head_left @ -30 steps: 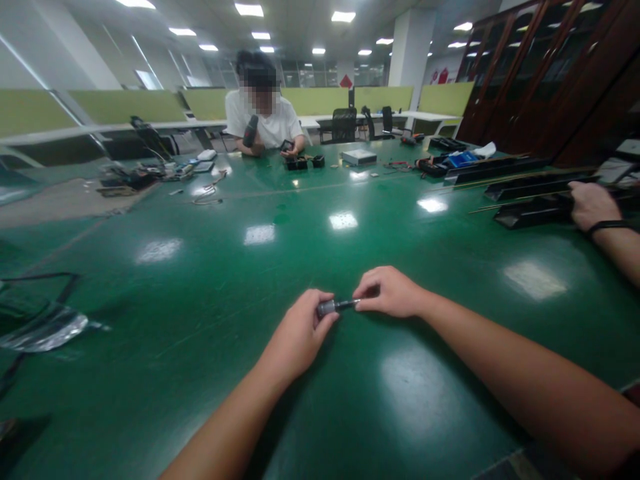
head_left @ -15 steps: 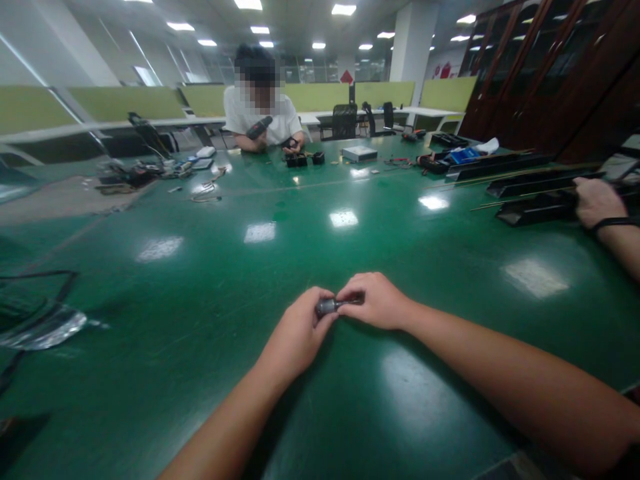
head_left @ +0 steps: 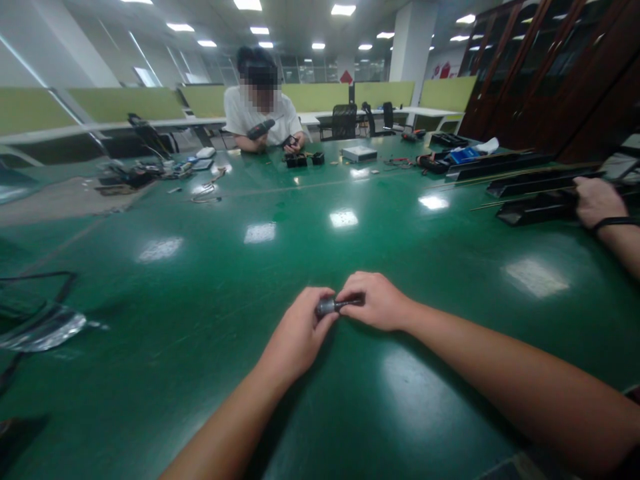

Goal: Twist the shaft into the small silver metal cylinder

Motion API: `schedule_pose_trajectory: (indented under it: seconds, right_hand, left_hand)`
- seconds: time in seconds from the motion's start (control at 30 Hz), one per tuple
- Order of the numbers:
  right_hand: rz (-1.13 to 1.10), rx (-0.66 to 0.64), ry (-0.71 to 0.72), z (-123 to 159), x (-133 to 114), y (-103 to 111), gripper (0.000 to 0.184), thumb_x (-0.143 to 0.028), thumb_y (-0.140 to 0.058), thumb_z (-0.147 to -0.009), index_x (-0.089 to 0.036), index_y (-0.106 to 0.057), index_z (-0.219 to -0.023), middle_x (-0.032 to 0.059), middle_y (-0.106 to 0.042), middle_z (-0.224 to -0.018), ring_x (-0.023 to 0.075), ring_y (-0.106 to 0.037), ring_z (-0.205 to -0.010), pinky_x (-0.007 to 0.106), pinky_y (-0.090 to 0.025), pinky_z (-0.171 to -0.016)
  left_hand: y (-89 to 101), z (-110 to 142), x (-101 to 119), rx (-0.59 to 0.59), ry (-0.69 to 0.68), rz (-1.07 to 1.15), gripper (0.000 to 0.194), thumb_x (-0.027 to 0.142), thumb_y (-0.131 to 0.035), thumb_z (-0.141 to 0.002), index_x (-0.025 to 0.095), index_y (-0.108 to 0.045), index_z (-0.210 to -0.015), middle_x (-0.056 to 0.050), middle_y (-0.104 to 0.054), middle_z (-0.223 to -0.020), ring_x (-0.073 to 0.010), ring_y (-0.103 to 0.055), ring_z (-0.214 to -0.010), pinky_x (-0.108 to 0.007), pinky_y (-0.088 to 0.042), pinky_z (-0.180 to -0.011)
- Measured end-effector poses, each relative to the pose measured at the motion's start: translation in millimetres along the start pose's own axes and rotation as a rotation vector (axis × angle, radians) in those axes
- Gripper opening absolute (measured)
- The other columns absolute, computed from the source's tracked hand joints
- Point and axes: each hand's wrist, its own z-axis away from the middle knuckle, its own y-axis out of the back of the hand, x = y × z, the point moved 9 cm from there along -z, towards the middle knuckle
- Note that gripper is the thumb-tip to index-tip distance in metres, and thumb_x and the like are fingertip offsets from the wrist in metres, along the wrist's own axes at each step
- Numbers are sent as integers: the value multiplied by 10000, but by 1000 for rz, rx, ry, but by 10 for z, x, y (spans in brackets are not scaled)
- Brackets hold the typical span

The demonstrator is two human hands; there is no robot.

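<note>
In the head view, my left hand [head_left: 304,327] pinches a small grey cylinder [head_left: 326,307] with dark ends between thumb and fingers. It could be a small motor, but its exact kind is unclear. My right hand [head_left: 375,301] meets it from the other side, fingers closed on a thin dark rod-like piece [head_left: 353,301] that lines up with the cylinder. Whether the two pieces are joined I cannot tell. Both hands are low over the green table [head_left: 225,267], fingertips nearly touching.
Across the table a person [head_left: 263,110] holds a power drill [head_left: 261,129] near black boxes [head_left: 296,160]. At the right another person's hand [head_left: 597,200] rests by black channels [head_left: 535,208]. Clear plastic [head_left: 45,327] lies at the left; a grey box [head_left: 359,154] stands farther back.
My hands and the small pieces stay almost in place. The person across the table has shifted the head and the drill slightly.
</note>
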Motion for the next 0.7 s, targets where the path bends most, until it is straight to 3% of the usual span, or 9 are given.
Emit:
schedule_pose_trajectory:
  seconds: [0.7]
  right_hand:
    - [-12, -34, -22, 11, 32, -11, 126, -176, -706, -769, -180, -747, -888, 32, -713, -835, 158, -624, -801, 258, -450, -738]
  left_hand:
    - [-19, 0, -42, -22, 23, 17, 167, 229, -605, -876, 203, -600, -1041, -25, -601, -933, -182, -559, -809, -294, -441, -720]
